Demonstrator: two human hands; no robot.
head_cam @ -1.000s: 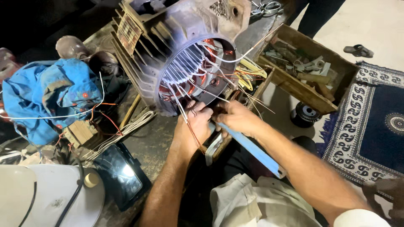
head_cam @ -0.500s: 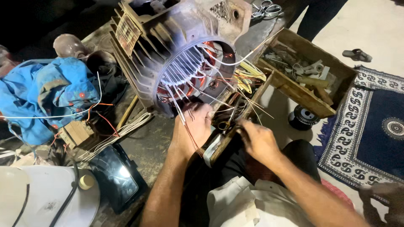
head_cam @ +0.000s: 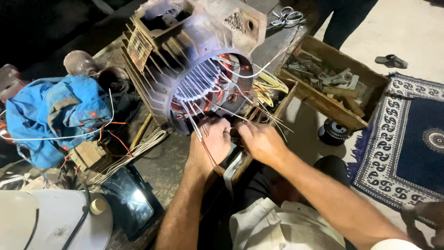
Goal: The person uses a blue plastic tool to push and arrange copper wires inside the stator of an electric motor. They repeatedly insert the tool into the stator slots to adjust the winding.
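Note:
A large grey finned motor housing (head_cam: 194, 41) lies on its side on the bench, its open end facing me. Inside it show copper windings and white insulating strips (head_cam: 199, 85). Thin white sleeved leads (head_cam: 259, 113) fan out of the opening toward me. My left hand (head_cam: 212, 146) is closed around a bundle of thin copper wires (head_cam: 208, 139) just below the opening. My right hand (head_cam: 261, 141) is right beside it, fingertips pinched on the same wires where the two hands meet. What lies under the fingers is hidden.
A wooden tray of tools (head_cam: 370, 83) stands at the right, scissors (head_cam: 286, 17) behind the housing. A blue cloth (head_cam: 55, 111) lies left, a dark screen device (head_cam: 132, 203) and white round lid (head_cam: 46, 227) near left. Black disc (head_cam: 334, 132), patterned rug (head_cam: 407, 143), another person's legs (head_cam: 344, 18).
A second ago my right hand held a blue flat strip; it dropped down to the right, and now it is back at the wires beside my left hand without the strip.

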